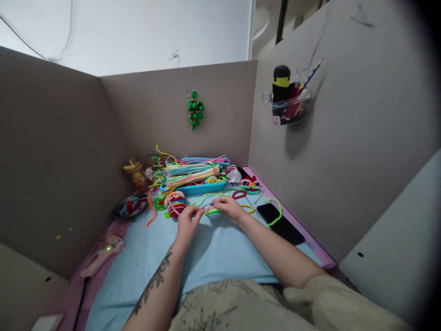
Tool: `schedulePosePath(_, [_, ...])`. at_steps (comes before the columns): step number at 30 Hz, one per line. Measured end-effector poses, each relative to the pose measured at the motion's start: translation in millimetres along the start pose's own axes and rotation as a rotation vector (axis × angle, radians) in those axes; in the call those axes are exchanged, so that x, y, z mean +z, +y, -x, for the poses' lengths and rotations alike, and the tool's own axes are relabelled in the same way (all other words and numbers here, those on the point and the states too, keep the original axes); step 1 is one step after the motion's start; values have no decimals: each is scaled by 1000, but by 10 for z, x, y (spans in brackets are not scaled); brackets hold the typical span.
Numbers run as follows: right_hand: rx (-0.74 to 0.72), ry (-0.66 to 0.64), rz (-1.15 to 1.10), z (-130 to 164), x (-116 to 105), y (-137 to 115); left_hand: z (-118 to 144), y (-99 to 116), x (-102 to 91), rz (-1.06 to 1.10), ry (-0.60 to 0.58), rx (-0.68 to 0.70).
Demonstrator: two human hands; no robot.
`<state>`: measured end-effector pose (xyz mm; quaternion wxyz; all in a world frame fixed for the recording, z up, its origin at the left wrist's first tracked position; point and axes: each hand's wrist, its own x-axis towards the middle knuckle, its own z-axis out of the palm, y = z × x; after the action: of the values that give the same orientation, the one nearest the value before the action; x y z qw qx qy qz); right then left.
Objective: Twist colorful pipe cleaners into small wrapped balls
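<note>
Both hands meet over the middle of the light blue surface (213, 257). The left hand (188, 224) has its fingers (197, 214) curled in, pinching the end of a small pipe-cleaner piece (212, 211), green and pink, that lies between the two hands. The right hand (230, 208) closes its fingers (217, 201) over the same piece from the 1 o'clock side, knuckles up, so both hands grip it at once; how tightly I cannot tell from here.

Just at 11 o'clock from the left hand sits a coiled multicolour pipe-cleaner bundle (175, 203). Beyond the hands, at 12 o'clock, a blue tray (196, 188) carries a heap of straight pipe cleaners (193, 171) in many colours. At 10 o'clock a dark round dish (131, 206) holds small scraps, and behind it stands a yellow figurine (134, 172). At 3 o'clock from the right hand a black phone (280, 223) lies flat with a green pipe cleaner (276, 209) looped over its near corner. A pink glue gun (102, 255) rests at 8 o'clock, its green light on. A green beaded ornament (195, 110) hangs on the back cardboard wall, and a clear holder (288, 106) with pens is fixed to the right wall.

Both forearms reach forward from the lower edge, the left one tattooed, wrists low and nearly on the surface.
</note>
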<state>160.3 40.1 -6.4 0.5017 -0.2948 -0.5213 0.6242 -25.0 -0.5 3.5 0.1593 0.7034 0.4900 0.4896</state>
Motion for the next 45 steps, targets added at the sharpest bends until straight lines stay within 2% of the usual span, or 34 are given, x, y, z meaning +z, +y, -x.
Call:
schedulePosePath(3, [-31,-31,-45,9,19,4,-6,21,-19,24,4,-16])
schedulePosePath(6, [14,-60,-114,34,36,-5,-12,42,-18,90,-15,-49])
schedulePosePath(10, [79,-67,-176,63,38,-53,-8,72,-7,312,-173,-122])
schedulePosePath(13, [75,-67,-100,69,35,-101,3,96,-9,354,-189,-155])
schedulePosePath(16, [-24,-98,63,77,45,-134,17,110,-5,330,-161,-154])
schedulePosePath(19, [-106,-136,192,91,62,-131,34,94,21,283,-182,-122])
schedulePosePath(23, [-117,-142,305,89,65,-90,49,64,58,222,-202,-73])
schedulePosePath(30, [-189,-100,357,78,58,-89,54,142,28,-17,-110,138])
schedulePosePath(34, [-167,-85,328,82,94,-67,66,137,15,-109,-56,143])
schedulePosePath(37, [-74,-35,178,65,99,-46,96,149,-7,-237,-18,157])
schedulePosePath(41, [49,31,-89,36,62,-97,145,253,-166,-456,-26,293])
schedulePosePath(45, [39,55,-186,33,30,-163,105,365,-548,-571,39,386])
